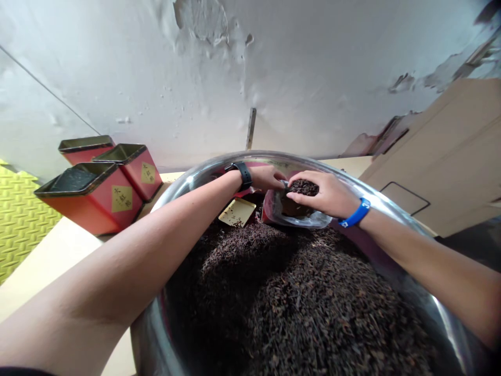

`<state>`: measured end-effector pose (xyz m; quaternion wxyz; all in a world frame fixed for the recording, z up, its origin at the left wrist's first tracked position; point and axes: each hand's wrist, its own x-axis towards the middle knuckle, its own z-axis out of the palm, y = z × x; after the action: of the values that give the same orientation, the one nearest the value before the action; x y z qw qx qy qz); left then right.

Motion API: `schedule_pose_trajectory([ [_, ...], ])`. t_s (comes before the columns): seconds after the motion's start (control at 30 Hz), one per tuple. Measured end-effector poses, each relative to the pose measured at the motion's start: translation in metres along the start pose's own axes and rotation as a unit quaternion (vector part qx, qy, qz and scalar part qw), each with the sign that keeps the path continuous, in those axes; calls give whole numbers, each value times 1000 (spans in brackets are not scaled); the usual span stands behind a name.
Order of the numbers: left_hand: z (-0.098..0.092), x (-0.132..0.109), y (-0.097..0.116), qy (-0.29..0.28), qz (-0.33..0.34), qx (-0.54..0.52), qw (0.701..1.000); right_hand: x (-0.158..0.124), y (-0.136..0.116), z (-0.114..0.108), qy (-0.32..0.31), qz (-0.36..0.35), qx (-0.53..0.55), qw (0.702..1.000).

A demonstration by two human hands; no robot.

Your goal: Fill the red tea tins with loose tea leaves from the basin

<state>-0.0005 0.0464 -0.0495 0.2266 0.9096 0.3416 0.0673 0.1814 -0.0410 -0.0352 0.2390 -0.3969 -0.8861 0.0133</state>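
Observation:
My left hand [266,177], wearing a black watch [245,176], pinches the rim of a clear plastic bag [313,220]. The bag lines what looks like a red tin [269,207] lying tilted in a large metal basin [270,155]. Over the bag's mouth, my right hand [331,193] curls around a handful of dark tea leaves [303,187]; a blue wristband [355,213] is on that wrist. Loose tea [332,297] fills much of the basin. Beside the tin lies a small gold lid [237,211] with some leaves on it.
Several red tins stand on the table left of the basin; the nearest tin [97,201] holds a dark plastic liner. A yellow woven-pattern mat [23,219] is at far left. Cardboard boxes [442,151] stand at right. A peeling wall [195,89] rises behind.

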Motion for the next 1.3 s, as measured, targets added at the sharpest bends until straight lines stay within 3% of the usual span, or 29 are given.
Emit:
schedule_pose_trajectory([
  [0.73, -2, -2, 3, 0, -6, 17, 1000, 1, 2, -1, -1, -2, -12, 1000],
  [0.9, -2, -2, 3, -3, -8, 17, 1000, -2, -4, -1, 0, 1, 25, 1000],
  [1.13, -2, -2, 4, -5, -21, 10, 1000, -5, -8, 6, -64, -21, 84, 994],
  [1.3, -1, -3, 6, -1, -20, 13, 1000, -8, -20, 8, -43, -58, 123, 990],
])
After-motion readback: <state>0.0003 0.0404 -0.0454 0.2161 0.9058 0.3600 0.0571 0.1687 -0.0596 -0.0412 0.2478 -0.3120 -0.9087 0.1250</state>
